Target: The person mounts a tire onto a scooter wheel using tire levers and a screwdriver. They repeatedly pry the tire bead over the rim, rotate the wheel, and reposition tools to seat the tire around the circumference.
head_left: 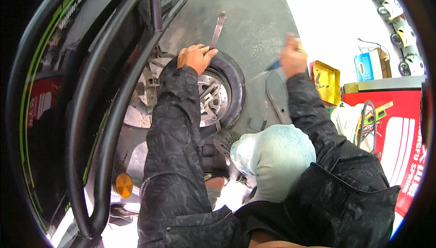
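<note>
My left hand [195, 59] is closed on a flat metal tire lever [218, 27] at the top of a black tire [234, 91], its upper end sticking up. The wheel has a silver brake disc [213, 111], partly covered by my left sleeve. My right hand [294, 55] is raised to the right of the tire, blurred, its grip unclear. Just left of it is a blue-handled tool [274, 65] with a thin shaft; whether I hold it I cannot tell.
Black tubular vehicle bars [113, 134] run along the left. My jeans-clad knee [277, 161] is below the wheel. At right are a yellow metal tray [324, 80], boxes [368, 64], a red cabinet [386, 148] and several small wheeled machines [399, 39].
</note>
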`<state>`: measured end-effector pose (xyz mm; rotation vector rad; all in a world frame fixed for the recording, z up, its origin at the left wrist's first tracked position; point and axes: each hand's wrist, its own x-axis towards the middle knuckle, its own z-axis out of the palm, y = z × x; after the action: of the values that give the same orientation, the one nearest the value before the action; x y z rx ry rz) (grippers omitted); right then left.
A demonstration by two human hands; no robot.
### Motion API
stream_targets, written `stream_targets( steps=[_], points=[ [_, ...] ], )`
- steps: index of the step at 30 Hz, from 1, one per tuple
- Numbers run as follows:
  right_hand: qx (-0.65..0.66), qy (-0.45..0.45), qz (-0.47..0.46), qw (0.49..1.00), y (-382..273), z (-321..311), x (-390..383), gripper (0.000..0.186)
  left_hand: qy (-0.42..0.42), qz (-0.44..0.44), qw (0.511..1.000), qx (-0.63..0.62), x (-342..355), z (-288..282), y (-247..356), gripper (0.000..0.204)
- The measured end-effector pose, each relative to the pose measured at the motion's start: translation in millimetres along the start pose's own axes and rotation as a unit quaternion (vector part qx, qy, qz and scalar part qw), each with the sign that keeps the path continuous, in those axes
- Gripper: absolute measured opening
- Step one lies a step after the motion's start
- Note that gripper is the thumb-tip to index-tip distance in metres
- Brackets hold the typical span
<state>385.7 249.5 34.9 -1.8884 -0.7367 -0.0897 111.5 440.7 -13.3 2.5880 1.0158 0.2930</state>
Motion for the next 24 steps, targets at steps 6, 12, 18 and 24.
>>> stream_targets(
  steps=[6,12,18,24],
  points=[
    [-0.369,-0.076,0.015,0.926,17,-73,58,0.037,-0.009,-0.010,1.000,0.002,6,1,0,0.060],
    [-0.073,-0.175,-0.552,0.812,-113,53,12,0.029,0.050,-0.014,0.998,0.020,-1,6,4,0.054],
    [-0.339,-0.312,-0.650,0.604,-136,137,11,0.044,0.163,-0.091,0.980,0.069,-26,22,42,0.045],
    [-0.293,-0.237,-0.686,0.623,-116,160,23,0.048,0.486,-0.319,0.811,-0.066,-228,88,129,0.044]
  ],
)
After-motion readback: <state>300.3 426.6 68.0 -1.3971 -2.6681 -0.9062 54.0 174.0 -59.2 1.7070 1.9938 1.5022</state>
